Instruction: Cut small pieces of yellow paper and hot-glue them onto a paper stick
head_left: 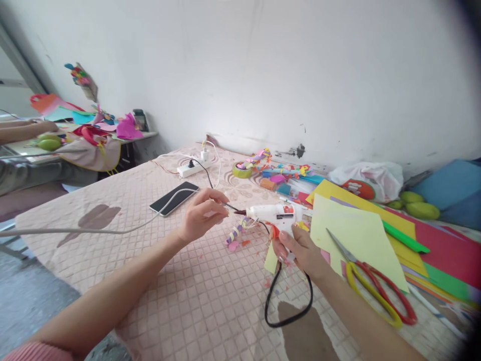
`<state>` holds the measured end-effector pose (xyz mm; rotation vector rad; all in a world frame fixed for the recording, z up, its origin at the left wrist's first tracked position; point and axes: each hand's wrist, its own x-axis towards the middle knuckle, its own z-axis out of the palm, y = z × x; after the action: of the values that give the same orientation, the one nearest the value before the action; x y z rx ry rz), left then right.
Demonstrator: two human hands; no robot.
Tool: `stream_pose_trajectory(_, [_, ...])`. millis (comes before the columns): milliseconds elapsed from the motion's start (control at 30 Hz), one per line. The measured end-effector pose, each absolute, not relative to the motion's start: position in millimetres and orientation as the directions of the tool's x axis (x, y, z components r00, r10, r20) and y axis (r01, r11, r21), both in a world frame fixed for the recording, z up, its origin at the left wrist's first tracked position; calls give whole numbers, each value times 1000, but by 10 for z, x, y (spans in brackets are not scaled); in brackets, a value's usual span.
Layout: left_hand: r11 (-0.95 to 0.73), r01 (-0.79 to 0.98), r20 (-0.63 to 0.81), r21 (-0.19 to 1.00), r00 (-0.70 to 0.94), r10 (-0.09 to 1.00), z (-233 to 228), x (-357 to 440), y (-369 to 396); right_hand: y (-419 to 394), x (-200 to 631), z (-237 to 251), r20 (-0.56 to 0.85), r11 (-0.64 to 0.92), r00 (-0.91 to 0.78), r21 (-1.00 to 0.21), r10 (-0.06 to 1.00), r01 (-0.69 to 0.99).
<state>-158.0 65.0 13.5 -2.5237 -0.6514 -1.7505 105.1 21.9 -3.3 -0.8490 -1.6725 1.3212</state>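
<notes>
R hand (300, 250) grips the glue gun (276, 214) by its handle, fingers clamped round it, nozzle pointing left. Gun is held just above the bed (180, 301), roughly mid-frame. Its black cord (287, 306) loops down from under the hand & lies on the bed cover.

L hand (201, 214) is at the nozzle end, fingers pinched together on a thin dark stick (233, 208) right at the gun tip; can't tell if stick & tip touch.

Just below the nozzle: a small curled paper strip (236, 233), w/ pink & red scraps beside it on the cover.

R of the gun: coloured paper sheets (356, 235) stacked, scissors (376, 286) w/ yellow & red handles lying on top. Green marker (404, 238) on the sheets further back.

Behind the L hand: phone (174, 198) face up w/ a white cable across it, power strip (193, 169) near the wall. Tape roll (241, 170) & more craft bits nr the wall, plastic bag (366, 180) to the R.

Far left: another person's arm (22, 131) on a separate worktop (143, 135) covered w/ paper pieces.
</notes>
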Motion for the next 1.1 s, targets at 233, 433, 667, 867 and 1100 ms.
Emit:
stream_pose_trajectory(233, [-906, 354, 889, 234, 299, 346, 139, -1571, 631, 233, 1058, -39, 191, 242, -441, -968, 877, 62])
stream_pose_trajectory(433, [-902, 365, 885, 229, 308, 349, 143, -1569, 635, 214, 1051, -20, 183, 245, -451, -966, 873, 83])
stream_pose_trajectory(667, [-908, 345, 883, 239, 312, 351, 134, -1564, 629, 216, 1040, -5, 173, 241, -441, -965, 881, 101])
stream_pose_trajectory(867, [-905, 349, 880, 244, 313, 358, 137, -1557, 630, 203, 1036, 8, 168, 235, -431, -966, 887, 107])
stream_pose_trajectory(1100, [-901, 373, 884, 220, 315, 346, 147, -1568, 639, 225, 1049, 3, 169, 252, -451, -959, 876, 129])
